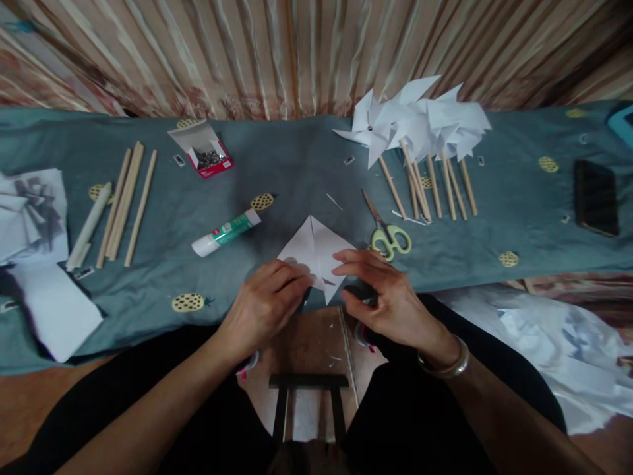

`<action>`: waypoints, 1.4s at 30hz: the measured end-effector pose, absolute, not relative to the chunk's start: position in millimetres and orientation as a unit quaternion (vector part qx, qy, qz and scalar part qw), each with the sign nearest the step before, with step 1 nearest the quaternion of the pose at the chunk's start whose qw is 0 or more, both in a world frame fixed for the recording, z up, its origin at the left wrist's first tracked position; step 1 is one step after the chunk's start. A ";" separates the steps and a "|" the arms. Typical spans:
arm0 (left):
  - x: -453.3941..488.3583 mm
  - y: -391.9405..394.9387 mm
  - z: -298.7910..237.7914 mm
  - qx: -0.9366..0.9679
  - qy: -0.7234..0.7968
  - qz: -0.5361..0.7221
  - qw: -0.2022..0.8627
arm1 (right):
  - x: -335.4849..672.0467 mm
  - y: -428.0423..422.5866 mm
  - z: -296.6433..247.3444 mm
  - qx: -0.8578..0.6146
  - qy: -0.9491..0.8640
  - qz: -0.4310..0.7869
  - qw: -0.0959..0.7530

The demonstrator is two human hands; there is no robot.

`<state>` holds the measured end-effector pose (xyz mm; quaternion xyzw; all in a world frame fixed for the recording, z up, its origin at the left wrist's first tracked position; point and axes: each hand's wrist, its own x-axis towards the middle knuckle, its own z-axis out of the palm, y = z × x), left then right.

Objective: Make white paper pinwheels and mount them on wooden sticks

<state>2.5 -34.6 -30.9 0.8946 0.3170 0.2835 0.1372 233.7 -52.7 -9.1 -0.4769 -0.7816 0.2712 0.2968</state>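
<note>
A white sheet of paper (316, 247) with a crease down its middle and cuts near its lower corner lies at the table's front edge. My left hand (270, 297) has its fingers curled together on the paper's lower left edge, pinching it. On the right side, my right hand (383, 290) rests its outstretched fingertips on the sheet, with the thumb apart below. Scissors with pale green handles (390, 239) lie just beyond my right hand, blades pointing away. A green and white glue stick (226, 233) lies on its side to the left.
Several paper pinwheels on sticks (428, 122) lie at the back right. An open red box of small metal pins (210, 157) stands at the back left. Wooden sticks (123, 204), papers (57, 303) and a phone (596, 196) flank the work. White paper scraps (554, 349) are piled lower right.
</note>
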 end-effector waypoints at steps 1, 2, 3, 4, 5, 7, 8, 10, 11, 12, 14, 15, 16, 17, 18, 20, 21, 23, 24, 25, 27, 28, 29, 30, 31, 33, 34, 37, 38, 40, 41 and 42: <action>3.3 -36.2 -30.6 0.892 0.320 0.284 0.142 | 231.5 -53.7 -10.8 -0.477 -0.777 0.283 0.299; 3.9 -37.0 -30.4 0.890 0.323 0.285 0.147 | 229.3 -54.3 -12.9 -0.477 -0.772 0.292 0.302; 4.3 -37.4 -30.5 0.888 0.326 0.286 0.151 | 227.2 -54.5 -15.0 -0.477 -0.768 0.299 0.307; 4.7 -37.4 -30.7 0.886 0.329 0.289 0.156 | 225.2 -54.3 -17.0 -0.477 -0.762 0.306 0.313; 5.0 -37.3 -31.2 0.883 0.331 0.291 0.160 | 223.3 -53.8 -18.8 -0.479 -0.756 0.312 0.318; 5.7 -37.5 -32.4 0.879 0.337 0.294 0.163 | 219.9 -52.3 -21.5 -0.490 -0.743 0.319 0.327; 6.1 -37.9 -33.0 0.877 0.342 0.294 0.165 | 218.3 -51.4 -22.4 -0.497 -0.737 0.320 0.329; 6.9 -38.9 -33.7 0.873 0.348 0.296 0.173 | 215.2 -49.9 -24.0 -0.511 -0.728 0.314 0.333; 7.1 -39.4 -33.7 0.871 0.345 0.299 0.181 | 213.7 -49.3 -24.6 -0.516 -0.726 0.307 0.335; 7.3 -39.7 -33.5 0.871 0.338 0.301 0.189 | 212.3 -48.9 -25.2 -0.521 -0.725 0.300 0.336; 7.2 -39.6 -32.8 0.875 0.318 0.305 0.201 | 209.8 -48.1 -26.0 -0.527 -0.726 0.283 0.339; 7.1 -39.3 -32.6 0.877 0.311 0.305 0.202 | 208.7 -47.8 -26.2 -0.529 -0.726 0.277 0.340; 6.9 -38.9 -32.5 0.878 0.308 0.306 0.201 | 207.8 -47.4 -26.3 -0.532 -0.726 0.272 0.341; 6.8 -38.5 -32.7 0.877 0.309 0.308 0.201 | 207.0 -47.0 -26.2 -0.534 -0.725 0.270 0.341; 6.7 -38.1 -33.0 0.874 0.311 0.312 0.203 | 206.4 -46.7 -26.0 -0.537 -0.723 0.268 0.342; 6.7 -37.5 -34.0 0.868 0.318 0.319 0.208 | 205.8 -46.2 -25.4 -0.540 -0.722 0.265 0.342; 6.8 -37.2 -34.5 0.866 0.321 0.320 0.211 | 205.8 -46.1 -25.2 -0.542 -0.721 0.263 0.342; 7.1 -36.4 -35.0 0.863 0.328 0.318 0.216 | 205.9 -46.1 -24.8 -0.545 -0.721 0.258 0.342; 7.2 -36.0 -35.0 0.862 0.331 0.316 0.218 | 206.1 -46.3 -24.7 -0.546 -0.721 0.256 0.341; 7.3 -35.5 -34.7 0.861 0.334 0.314 0.219 | 206.3 -46.4 -24.6 -0.547 -0.721 0.254 0.340; 7.4 -34.7 -34.0 0.861 0.339 0.308 0.221 | 206.6 -46.7 -24.5 -0.547 -0.724 0.250 0.338; 7.3 -34.4 -33.7 0.860 0.344 0.306 0.222 | 206.8 -46.8 -24.5 -0.546 -0.726 0.247 0.338; 7.3 -34.3 -33.5 0.858 0.348 0.305 0.222 | 206.9 -46.9 -24.4 -0.544 -0.728 0.244 0.338; 7.2 -34.2 -33.3 0.857 0.350 0.304 0.223 | 207.0 -46.9 -24.4 -0.543 -0.729 0.242 0.338; 7.1 -34.2 -33.3 0.856 0.353 0.303 0.224 | 207.1 -47.0 -24.3 -0.543 -0.731 0.240 0.337; 7.0 -34.3 -33.6 0.855 0.356 0.304 0.224 | 207.2 -47.2 -24.1 -0.544 -0.733 0.235 0.334; 7.0 -34.4 -33.8 0.854 0.357 0.304 0.225 | 207.2 -47.3 -24.1 -0.544 -0.735 0.232 0.332; 7.5 -34.6 -34.6 0.854 0.359 0.303 0.225 | 207.2 -47.8 -24.1 -0.543 -0.741 0.221 0.327; 7.7 -34.7 -34.8 0.854 0.359 0.302 0.225 | 207.2 -47.9 -24.2 -0.543 -0.743 0.218 0.326; 8.1 -34.7 -35.1 0.855 0.361 0.298 0.225 | 207.1 -48.0 -24.5 -0.542 -0.745 0.212 0.326; 8.2 -34.7 -35.2 0.855 0.362 0.297 0.224 | 207.1 -48.0 -24.7 -0.541 -0.747 0.210 0.326; 8.4 -34.7 -35.2 0.855 0.363 0.296 0.224 | 207.0 -48.0 -24.8 -0.540 -0.748 0.208 0.325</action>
